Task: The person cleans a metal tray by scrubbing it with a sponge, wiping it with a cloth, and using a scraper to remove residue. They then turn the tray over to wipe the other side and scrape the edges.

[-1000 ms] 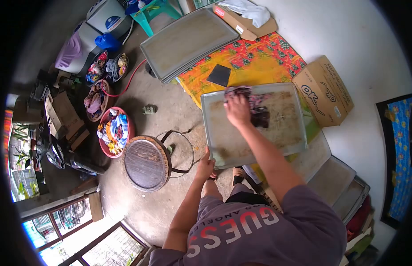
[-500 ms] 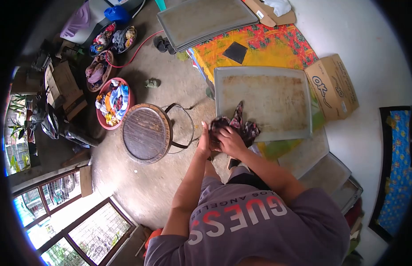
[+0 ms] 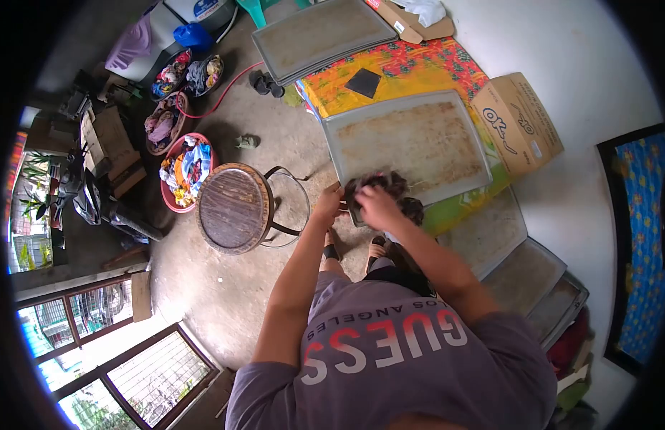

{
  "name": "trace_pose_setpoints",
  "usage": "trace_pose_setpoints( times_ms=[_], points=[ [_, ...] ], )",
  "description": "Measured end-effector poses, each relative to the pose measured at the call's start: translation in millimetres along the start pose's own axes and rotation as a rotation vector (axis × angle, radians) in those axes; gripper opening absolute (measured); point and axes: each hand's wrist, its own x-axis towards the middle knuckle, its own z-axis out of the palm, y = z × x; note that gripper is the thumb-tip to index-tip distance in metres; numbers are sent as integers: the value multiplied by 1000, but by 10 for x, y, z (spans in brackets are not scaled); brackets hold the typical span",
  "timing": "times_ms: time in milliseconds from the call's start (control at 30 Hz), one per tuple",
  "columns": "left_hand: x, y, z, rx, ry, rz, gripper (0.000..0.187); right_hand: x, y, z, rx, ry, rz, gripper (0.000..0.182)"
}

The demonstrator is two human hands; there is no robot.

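Down from the far side of the tray point(image 3: 411, 136), the dark patterned cloth point(image 3: 389, 184) now lies bunched on its near-left corner. The right hand point(image 3: 379, 208) is closed over the cloth, pressing it to the surface; the left hand point(image 3: 329, 201) grips the tray's left edge beside it. Under the tray is the counter point(image 3: 447, 68), with a dark square point(image 3: 363, 83) and a stack of trays point(image 3: 325, 36) farther off. A cardboard box point(image 3: 518, 122) leans near the tray's right side. The corner seems to overhang the counter, so hard pressure there could tip or slide the tray if the left hand's grip slackens; loose cloth could also snag on the rim.
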Motion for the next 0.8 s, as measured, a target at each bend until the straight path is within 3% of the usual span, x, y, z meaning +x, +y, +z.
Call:
trace_pose_setpoints(
  times_ms=[100, 200, 267, 300, 333, 400, 433, 467, 567, 700, 733, 767, 800],
  points=[
    [258, -120, 17, 129, 218, 94, 35, -291, -76, 76, -102, 24, -184, 22],
    [216, -71, 104, 37, 309, 109, 33, -618, 259, -268, -278, -119, -169, 17],
    [292, -67, 26, 65, 297, 108, 36, -684, 459, -774, -516, -290, 232, 17],
    [364, -68, -23, 74, 290, 114, 37, -708, 651, -1013, -535, -279, 405, 18],
    [446, -117, -89, 421, 424, 260, 47, -756, 817, -1222, -548, -269, 582, 18],
    [345, 32, 78, 644, 611, 418, 62, -781, 905, -1676, -185, -50, 820, 20],
    [277, 112, 161, 758, 705, 496, 70, -762, 879, -1769, -87, 92, 776, 20],
    [230, 212, 250, 664, 610, 553, 78, -737, 834, -1822, 11, 232, 727, 21],
    [165, 371, 851, 276, 392, 775, 73, -556, 768, -1541, 311, 544, 470, 28],
    [181, 259, 1428, -574, -329, 306, 61, -74, -253, -1232, 498, 631, 272, 34],
    [314, 105, 1371, -751, -566, 344, 62, 55, -291, -1022, 591, 692, 155, 34],
    [119, 161, 1402, -714, -548, 307, 65, 51, -281, -945, 432, 654, 235, 35],
    [-90, 226, 1436, -679, -531, 270, 68, 80, -152, -854, 525, 694, 260, 34]
  ],
)
